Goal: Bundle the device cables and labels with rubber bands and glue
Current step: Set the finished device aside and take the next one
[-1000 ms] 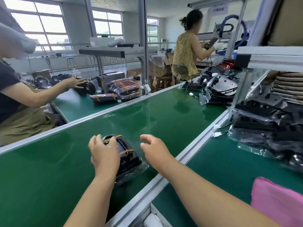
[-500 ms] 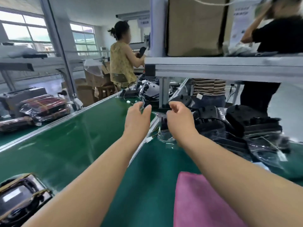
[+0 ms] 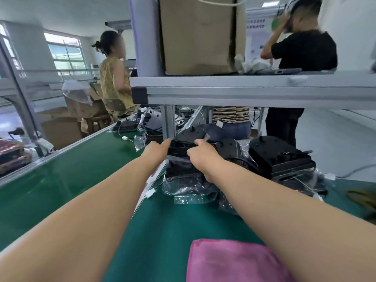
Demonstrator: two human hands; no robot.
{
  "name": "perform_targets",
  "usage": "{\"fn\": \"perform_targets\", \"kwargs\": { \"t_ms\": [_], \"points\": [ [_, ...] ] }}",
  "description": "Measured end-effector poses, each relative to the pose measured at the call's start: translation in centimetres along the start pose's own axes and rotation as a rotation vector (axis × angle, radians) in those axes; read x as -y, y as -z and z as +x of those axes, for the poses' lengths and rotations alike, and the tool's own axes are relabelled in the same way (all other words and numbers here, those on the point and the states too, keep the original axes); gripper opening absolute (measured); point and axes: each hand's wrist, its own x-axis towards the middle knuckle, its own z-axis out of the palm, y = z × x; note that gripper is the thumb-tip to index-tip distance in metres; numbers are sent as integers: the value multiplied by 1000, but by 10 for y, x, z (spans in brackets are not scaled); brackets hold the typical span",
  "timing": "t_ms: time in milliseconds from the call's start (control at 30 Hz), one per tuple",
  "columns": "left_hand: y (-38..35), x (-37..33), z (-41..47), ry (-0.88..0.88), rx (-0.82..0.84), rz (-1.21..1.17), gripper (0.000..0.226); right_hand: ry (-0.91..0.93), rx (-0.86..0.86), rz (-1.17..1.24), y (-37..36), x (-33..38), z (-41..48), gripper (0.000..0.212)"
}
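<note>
A black device [image 3: 179, 150] lies on top of a heap of black devices in clear plastic bags [image 3: 183, 186] under the metal shelf. Both my arms stretch out to it. My left hand [image 3: 156, 152] touches its left end with straight fingers and the thumb raised. My right hand [image 3: 203, 157] grips its right end, fingers curled over the edge. A thin wire with a white connector [image 3: 150, 193] trails from the heap onto the rail. A larger black device [image 3: 280, 157] sits to the right.
An aluminium shelf [image 3: 244, 92] with a cardboard box [image 3: 197, 35] hangs low over the heap, on a post [image 3: 167, 123]. The green conveyor belt [image 3: 61, 180] runs on the left. A pink cloth [image 3: 234, 261] lies near me. Two people [image 3: 115, 78] [image 3: 301, 51] work behind.
My hands left the banded device on the belt and swung right. Both arms reached forward to the heap under the shelf, and my hands now meet the top black device.
</note>
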Motion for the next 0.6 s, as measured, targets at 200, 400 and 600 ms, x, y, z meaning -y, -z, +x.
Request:
{"fn": "perform_targets", "kwargs": {
  "t_ms": [200, 400, 600],
  "points": [
    [-8, 5, 11, 20, 56, -67, 50, 0, 81, 72, -9, -5, 6, 71],
    [0, 0, 11, -7, -83, -363, 29, 35, 53, 173, -8, -12, -2, 56],
    [18, -16, -28, 175, -69, -932, 14, 156, 51, 286, -1, -18, -38, 60]
  ]
}}
